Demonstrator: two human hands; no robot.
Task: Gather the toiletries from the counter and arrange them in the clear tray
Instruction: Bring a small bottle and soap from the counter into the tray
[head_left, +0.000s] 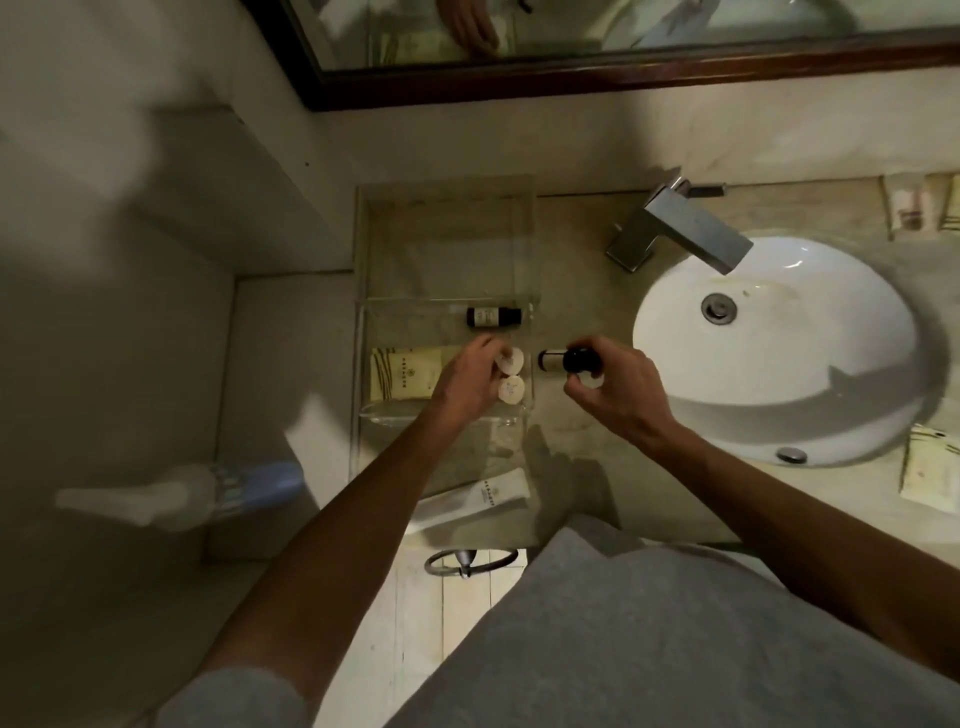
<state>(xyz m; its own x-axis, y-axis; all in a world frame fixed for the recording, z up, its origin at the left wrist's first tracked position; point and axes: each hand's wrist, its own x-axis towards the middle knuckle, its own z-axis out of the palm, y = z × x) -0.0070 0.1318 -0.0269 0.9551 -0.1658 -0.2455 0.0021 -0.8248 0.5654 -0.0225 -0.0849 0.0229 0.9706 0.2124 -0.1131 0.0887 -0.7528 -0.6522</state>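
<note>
Grey fabric filling the near edge, both bare forearms reaching out past it over the counter. Right hand pinching a small dark bottle by its black cap, fingers and thumb curled round it, bottle lying on its side with the long axis running left to right and the base pointing left toward the clear tray. Bottle hovering or resting just outside the tray's right wall; contact with the counter impossible to tell. Left hand reaching inside the tray, fingertips touching or pinching one of two small white round soaps; grip too hidden to call. Hands close together but apart, with the tray wall between them. Already lying in the tray: a second dark bottle, same sideways axis, further from the body, and a pale yellow packet to the left. Still waiting on the counter: a white tube near the body, below the tray. Likely next: carrying the held bottle a short way left over the wall, right hand being the nearer and already on it, setting it down parallel to the other bottle.
</note>
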